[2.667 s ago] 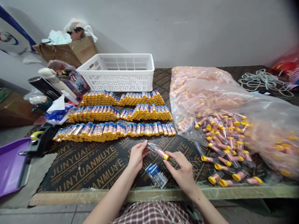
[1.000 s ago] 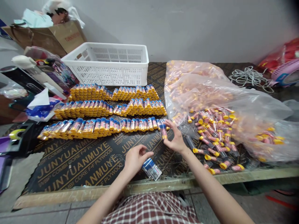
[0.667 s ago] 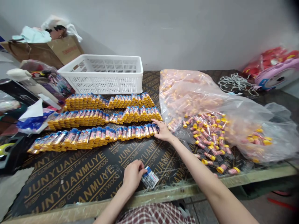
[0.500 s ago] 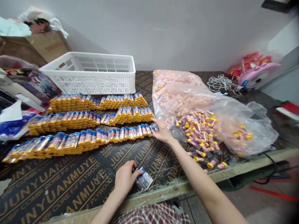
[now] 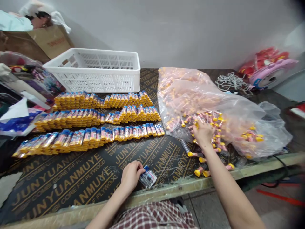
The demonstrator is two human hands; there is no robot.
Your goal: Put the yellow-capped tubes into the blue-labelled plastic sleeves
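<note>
Near the front edge of the table, my left hand [image 5: 132,174] pinches a small stack of clear plastic sleeves [image 5: 148,178] with blue ends. My right hand [image 5: 203,133] reaches down into a loose pile of pink tubes with yellow caps [image 5: 217,136]. Its fingertips are among the tubes, partly hidden, and whether they grip one I cannot tell. Left of the pile stand stacked rows of wrapped tubes [image 5: 91,136], blue at the top and yellow at the bottom. Several loose tubes [image 5: 199,171] lie near the table edge below my right hand.
A large clear plastic bag [image 5: 186,92] of tubes lies behind and around the pile. A white basket [image 5: 100,81] stands behind the rows. At the far right are a coiled white cable [image 5: 232,82] and a pink fan [image 5: 269,76]. A cardboard box [image 5: 51,43] sits back left.
My right hand has left the right end of the front row and moved right into the loose tubes. My left hand stays with the sleeves. The view has shifted slightly.
</note>
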